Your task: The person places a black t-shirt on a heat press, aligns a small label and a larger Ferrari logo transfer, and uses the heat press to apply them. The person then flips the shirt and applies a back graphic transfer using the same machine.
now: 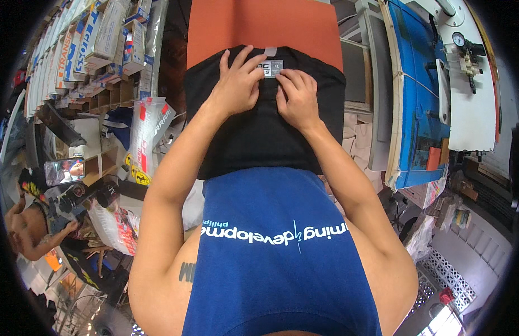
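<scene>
A black T-shirt [242, 140] lies spread over an orange board [265, 25] in front of me, its neck end toward the far side. At the neckline sits a small grey and white label [274, 68]. My left hand [240, 81] rests on the cloth left of the label, fingers spread and some tips near the label's edge. Over the label's right side, my right hand [298, 98] touches the cloth with its fingers bent and close together, thumb apart. Neither hand visibly holds anything. The near end of the T-shirt meets my blue shirt.
Stacked cartons [105, 39] fill shelving at the far left. Below them are plastic-wrapped packages [150, 131] and a phone [65, 171] with a lit screen. Another person [32, 229] is at the left. A blue panel [413, 95] and white equipment with a pressure gauge [459, 39] stand right.
</scene>
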The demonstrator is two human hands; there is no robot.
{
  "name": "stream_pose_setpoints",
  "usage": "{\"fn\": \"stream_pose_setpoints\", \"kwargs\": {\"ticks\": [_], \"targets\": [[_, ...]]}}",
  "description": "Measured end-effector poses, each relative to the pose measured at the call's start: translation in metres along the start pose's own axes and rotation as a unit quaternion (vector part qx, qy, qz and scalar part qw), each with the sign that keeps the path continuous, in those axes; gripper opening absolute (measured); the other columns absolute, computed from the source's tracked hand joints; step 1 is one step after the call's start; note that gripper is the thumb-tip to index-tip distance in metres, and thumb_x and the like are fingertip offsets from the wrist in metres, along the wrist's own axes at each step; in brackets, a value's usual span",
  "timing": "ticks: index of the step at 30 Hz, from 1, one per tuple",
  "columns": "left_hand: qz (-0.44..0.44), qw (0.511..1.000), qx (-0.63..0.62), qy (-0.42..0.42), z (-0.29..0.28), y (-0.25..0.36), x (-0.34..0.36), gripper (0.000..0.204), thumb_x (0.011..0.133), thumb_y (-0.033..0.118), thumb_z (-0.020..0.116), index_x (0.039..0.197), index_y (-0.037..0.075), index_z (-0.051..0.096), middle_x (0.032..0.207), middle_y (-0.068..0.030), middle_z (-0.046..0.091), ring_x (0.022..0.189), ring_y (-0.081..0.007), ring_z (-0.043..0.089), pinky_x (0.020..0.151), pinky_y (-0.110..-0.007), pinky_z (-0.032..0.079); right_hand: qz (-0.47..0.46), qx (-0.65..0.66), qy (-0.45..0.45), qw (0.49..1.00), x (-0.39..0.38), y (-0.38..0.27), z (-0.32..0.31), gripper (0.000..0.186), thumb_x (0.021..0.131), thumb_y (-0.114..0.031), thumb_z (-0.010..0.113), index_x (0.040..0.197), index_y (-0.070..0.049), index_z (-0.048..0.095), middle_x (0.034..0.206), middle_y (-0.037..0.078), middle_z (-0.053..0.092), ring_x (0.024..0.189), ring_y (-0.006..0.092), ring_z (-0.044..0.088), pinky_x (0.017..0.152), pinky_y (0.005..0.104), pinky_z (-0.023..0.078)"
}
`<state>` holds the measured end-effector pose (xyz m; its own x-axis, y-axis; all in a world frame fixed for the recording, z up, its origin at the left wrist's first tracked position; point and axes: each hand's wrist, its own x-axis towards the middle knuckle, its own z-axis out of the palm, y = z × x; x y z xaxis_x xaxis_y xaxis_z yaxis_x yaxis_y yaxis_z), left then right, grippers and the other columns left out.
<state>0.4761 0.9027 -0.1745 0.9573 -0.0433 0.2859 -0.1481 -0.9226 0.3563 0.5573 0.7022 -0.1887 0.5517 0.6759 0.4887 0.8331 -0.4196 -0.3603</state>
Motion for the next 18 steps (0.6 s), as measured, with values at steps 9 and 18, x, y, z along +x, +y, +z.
{"fn": "stream_pose_setpoints", "kwargs": {"ticks": [9, 18], "targets": [[-0.005, 0.997, -0.016, 0.071, 0.005, 0.001, -0.005, 0.028, 0.085, 0.013, 0.073, 0.113, 0.012, 0.072, 0.14, -0.0038, 0.063, 0.14, -0.0297, 0.05, 0.12, -0.063, 0.023, 0.011, -0.002, -0.001, 1.0, -0.001, 0.001, 0.0, 0.033, 0.084, -0.01, 0.073, 0.117, -0.006, 0.072, 0.131, 0.009, 0.068, 0.123, 0.0317, 0.061, 0.107, 0.0479, 0.044], [-0.029, 0.996, 0.024, 0.08, 0.019, 0.007, -0.024, 0.039, 0.091, 0.013, 0.072, 0.131, 0.014, 0.071, 0.138, -0.0039, 0.066, 0.137, -0.0268, 0.055, 0.121, -0.059, 0.025, 0.016, -0.008, -0.005, 1.0, -0.001, 0.001, 0.002, 0.034, 0.084, -0.012, 0.072, 0.117, -0.005, 0.073, 0.132, 0.01, 0.068, 0.123, 0.0307, 0.061, 0.108, 0.0493, 0.043]]}}
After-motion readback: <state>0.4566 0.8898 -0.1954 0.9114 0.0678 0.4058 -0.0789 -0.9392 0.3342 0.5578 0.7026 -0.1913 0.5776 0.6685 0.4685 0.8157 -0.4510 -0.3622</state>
